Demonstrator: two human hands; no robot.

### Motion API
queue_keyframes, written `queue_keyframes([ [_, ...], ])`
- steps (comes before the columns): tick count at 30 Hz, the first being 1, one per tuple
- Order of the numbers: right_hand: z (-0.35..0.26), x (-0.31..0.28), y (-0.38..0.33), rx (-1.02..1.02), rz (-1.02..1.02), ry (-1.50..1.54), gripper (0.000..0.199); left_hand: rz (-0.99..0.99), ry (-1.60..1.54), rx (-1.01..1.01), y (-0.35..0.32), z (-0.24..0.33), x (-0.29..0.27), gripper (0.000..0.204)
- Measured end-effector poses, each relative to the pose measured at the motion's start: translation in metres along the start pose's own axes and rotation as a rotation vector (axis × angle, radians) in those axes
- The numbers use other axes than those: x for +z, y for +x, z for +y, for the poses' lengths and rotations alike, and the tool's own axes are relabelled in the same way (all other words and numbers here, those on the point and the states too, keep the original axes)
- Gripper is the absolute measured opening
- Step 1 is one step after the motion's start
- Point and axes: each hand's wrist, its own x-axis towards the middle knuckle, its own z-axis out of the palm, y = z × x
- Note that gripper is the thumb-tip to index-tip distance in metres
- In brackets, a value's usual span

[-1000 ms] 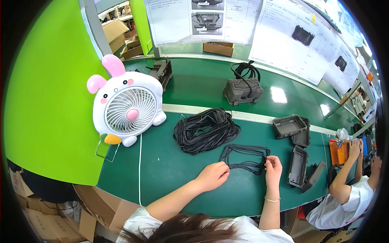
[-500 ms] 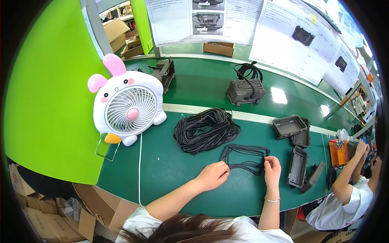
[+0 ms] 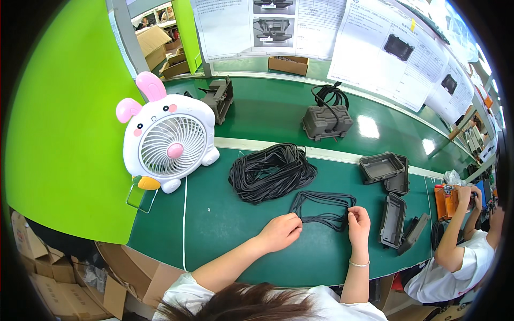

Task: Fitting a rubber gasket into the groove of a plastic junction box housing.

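A loose coil of thin black cable (image 3: 323, 195) lies on the green mat before me, spread into a long loop. My left hand (image 3: 282, 231) is closed at the coil's left end, its fingers pinching the cable. At the opposite end, my right hand (image 3: 359, 223) pinches the cable between thumb and fingers. Just behind sits a bigger heap of black cable (image 3: 272, 174), touched by neither hand. To the right of my right hand are open dark grey plastic boxes (image 3: 393, 219) and another open box (image 3: 382, 168).
A white rabbit-shaped fan (image 3: 172, 140) stands at the left. On the raised shelf are a grey box with coiled cable (image 3: 326, 122) and another grey housing (image 3: 218, 100). Printed sheets (image 3: 385, 59) hang above. A co-worker (image 3: 455, 262) works at the right beside an orange bin (image 3: 447, 202).
Both my hands and the cable coil stay almost where they were. The co-worker's hands at the right have shifted slightly left and down.
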Motion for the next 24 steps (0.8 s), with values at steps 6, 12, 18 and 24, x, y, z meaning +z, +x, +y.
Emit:
queue_keyframes([
  [6, -0.0001, -0.0016, -0.0001, -0.007, -0.006, -0.003, 0.007, 0.004, -0.006, 0.001, 0.0003, 0.0005, 0.0006, 0.010],
  [12, -0.0023, -0.0011, 0.0001, -0.010, -0.021, -0.020, 0.007, 0.014, -0.005, -0.001, -0.0003, 0.0000, 0.0006, 0.009],
  [18, -0.0074, -0.0032, -0.0019, -0.039, -0.020, -0.041, 0.007, 0.009, -0.010, 0.011, 0.0002, 0.0014, 0.0013, 0.010],
  [24, -0.0056, -0.0015, -0.0003, -0.070, -0.023, -0.059, 0.006, 0.004, -0.010, 0.004, 0.0006, 0.0004, 0.0002, 0.010],
])
